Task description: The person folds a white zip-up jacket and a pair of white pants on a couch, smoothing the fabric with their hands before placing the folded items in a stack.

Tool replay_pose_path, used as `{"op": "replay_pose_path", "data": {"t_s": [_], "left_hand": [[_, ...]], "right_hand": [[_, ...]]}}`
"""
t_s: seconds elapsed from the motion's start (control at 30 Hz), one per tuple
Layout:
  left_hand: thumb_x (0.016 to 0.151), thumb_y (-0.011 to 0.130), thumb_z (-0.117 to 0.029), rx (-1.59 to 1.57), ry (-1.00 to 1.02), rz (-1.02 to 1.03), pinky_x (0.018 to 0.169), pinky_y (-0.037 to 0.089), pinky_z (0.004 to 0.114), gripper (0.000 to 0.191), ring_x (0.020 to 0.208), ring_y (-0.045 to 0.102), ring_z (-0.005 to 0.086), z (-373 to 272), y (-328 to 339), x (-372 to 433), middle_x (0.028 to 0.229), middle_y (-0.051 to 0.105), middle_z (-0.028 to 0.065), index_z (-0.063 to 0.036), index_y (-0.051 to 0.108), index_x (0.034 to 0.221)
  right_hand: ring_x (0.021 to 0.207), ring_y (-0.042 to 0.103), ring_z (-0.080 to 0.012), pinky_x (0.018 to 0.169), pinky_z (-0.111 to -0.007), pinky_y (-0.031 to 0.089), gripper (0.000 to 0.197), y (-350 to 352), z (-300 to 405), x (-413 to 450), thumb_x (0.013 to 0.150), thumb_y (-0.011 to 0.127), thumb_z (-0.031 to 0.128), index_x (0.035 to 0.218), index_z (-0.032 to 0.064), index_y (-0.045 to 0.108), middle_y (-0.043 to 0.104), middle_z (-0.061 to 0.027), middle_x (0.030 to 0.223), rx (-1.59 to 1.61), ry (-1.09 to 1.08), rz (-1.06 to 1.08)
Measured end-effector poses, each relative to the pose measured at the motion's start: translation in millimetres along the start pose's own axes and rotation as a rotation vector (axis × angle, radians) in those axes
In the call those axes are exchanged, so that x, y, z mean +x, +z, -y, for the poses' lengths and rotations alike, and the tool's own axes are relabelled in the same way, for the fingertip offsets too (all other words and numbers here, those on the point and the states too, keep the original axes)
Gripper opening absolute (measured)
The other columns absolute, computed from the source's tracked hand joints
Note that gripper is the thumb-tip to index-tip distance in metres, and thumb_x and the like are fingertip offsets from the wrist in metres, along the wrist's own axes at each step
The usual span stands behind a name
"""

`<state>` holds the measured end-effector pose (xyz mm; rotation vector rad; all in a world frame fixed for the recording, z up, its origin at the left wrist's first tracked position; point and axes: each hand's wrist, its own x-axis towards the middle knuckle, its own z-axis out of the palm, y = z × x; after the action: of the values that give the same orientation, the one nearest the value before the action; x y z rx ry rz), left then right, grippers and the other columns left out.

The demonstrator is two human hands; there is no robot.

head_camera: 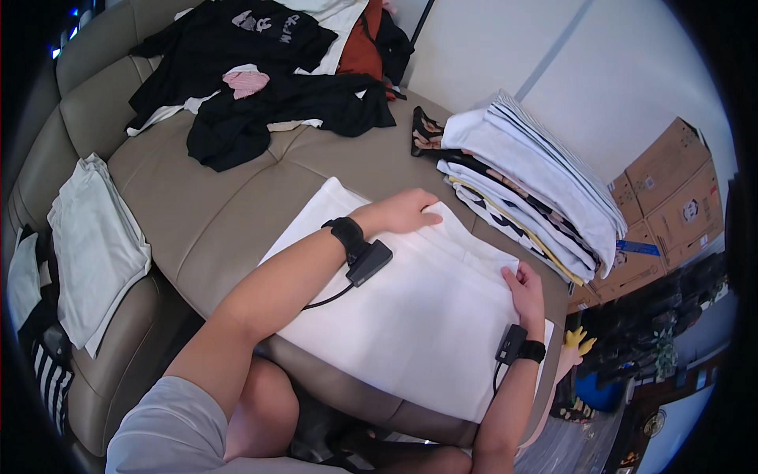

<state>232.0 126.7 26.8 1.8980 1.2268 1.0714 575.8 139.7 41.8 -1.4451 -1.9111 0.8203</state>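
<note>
A white garment with a waistband-like upper edge lies spread over the tan leather sofa seat before me. My left hand grips its upper edge near the middle of the view, thumb on top. At the upper right corner, my right hand pinches the cloth between thumb and fingers. Each wrist wears a black strap with a small black box and a cable. Part of the white cloth extends left beneath my left forearm, and some white cloth shows beyond my right wrist.
Folded clothes are stacked at the right back. Black garments lie loosely at the far side of the seat. Folded white clothing rests on the sofa's left part. Cardboard boxes stand by the wall, and someone's foot or hand shows at right.
</note>
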Motion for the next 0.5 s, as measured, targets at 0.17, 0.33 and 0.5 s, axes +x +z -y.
{"op": "replay_pose_path", "data": {"t_s": [0.17,0.33,0.5], "left_hand": [[0.094,0.064,-0.026,0.008,-0.042,0.013,0.065,0.043,0.038,0.03,0.067,0.05,0.0211,1,-2,-3,0.072,0.057,0.0149,0.003,0.057,0.089],[0.094,0.064,-0.027,0.023,-0.012,0.013,0.064,0.043,0.037,0.031,0.066,0.048,0.0197,1,0,-2,0.071,0.054,0.0136,0.003,0.056,0.088],[0.095,0.065,-0.031,0.042,-0.035,0.023,0.054,0.035,0.033,0.035,0.062,0.037,0.0119,-5,5,4,0.063,0.042,0.0028,-0.0008,0.053,0.082]], "right_hand": [[0.062,0.03,-0.006,0.054,-0.026,0.026,0.031,3,11,-3,0.091,0.071,0.017,0.073,0.0044,0.048,0.034,0.0071,0.066,0.014,0.01,0.007],[0.062,0.03,-0.0069,0.053,-0.027,0.027,0.034,1,11,-6,0.09,0.071,0.019,0.072,0.0039,0.047,0.034,0.0063,0.064,0.019,-0.009,0.0],[0.06,0.029,-0.0108,0.051,-0.032,0.028,0.042,-9,-18,5,0.087,0.073,0.026,0.071,0.0027,0.042,0.032,0.0016,0.061,-0.069,-0.148,-0.029]]}}
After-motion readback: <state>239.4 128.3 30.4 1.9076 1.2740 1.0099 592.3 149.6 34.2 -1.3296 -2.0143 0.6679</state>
